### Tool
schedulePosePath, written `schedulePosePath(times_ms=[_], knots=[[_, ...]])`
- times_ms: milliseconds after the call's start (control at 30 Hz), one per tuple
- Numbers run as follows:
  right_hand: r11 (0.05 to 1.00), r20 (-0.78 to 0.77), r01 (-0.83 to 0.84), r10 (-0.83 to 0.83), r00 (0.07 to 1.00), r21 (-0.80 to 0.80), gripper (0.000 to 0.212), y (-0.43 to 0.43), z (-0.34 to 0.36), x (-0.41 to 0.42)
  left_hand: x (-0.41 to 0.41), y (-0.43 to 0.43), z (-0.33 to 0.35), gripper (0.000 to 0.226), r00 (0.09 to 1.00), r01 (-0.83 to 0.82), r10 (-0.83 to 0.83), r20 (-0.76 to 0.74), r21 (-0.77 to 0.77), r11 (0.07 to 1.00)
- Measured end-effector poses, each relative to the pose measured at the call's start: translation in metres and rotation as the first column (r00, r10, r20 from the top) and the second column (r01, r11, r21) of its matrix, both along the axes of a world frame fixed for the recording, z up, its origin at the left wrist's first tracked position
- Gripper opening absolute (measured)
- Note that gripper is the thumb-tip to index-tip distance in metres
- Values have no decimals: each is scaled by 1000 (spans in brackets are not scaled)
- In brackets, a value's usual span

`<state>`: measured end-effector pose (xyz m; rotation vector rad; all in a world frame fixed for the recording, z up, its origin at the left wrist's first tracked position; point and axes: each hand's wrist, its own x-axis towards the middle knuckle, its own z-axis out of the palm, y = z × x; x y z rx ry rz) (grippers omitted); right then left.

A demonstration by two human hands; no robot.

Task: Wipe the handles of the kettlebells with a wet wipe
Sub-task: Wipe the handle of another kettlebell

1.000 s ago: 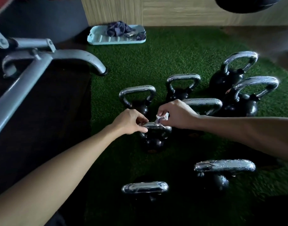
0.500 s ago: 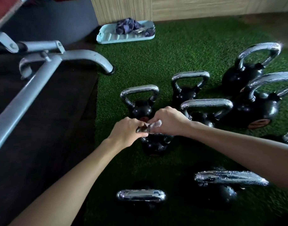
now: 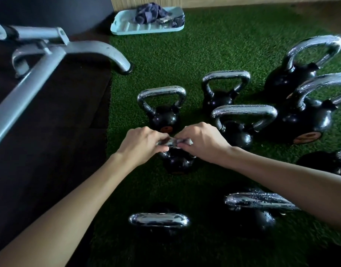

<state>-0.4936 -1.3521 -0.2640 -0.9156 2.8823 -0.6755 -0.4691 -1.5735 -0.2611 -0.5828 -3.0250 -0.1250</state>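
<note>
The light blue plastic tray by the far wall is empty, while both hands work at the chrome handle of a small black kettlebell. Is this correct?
No. In the head view the light blue plastic tray is not empty: a crumpled dark blue cloth lies in it. The rest holds: the left hand and the right hand work at the chrome handle of the small black kettlebell.

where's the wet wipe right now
Centre of the head view: the wet wipe is bunched in the right hand on the small kettlebell's handle, right beside the left hand.
</note>
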Motion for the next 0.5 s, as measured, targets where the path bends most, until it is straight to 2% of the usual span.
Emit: schedulePosePath(times_ms=[67, 200, 333, 500], knots=[[1000, -21, -7, 6, 1000, -9, 25, -4, 1, -1, 2, -3, -5, 45, 998, 32, -32, -62, -5, 999], [985, -47, 55, -64, 997, -166, 23, 15, -10, 9, 14, -22, -9, 38, 997, 57, -58, -53, -13, 998], [979, 22, 83, -81, 997, -185, 19, 22, -21, 16, 34, -46, -24, 41, 996, 54, -50, -73, 49, 997], [970, -11, -37, 35, 999, -242, 22, -10, -13, 24, 54, -78, -43, 39, 992, 50, -44, -119, 49, 998]])
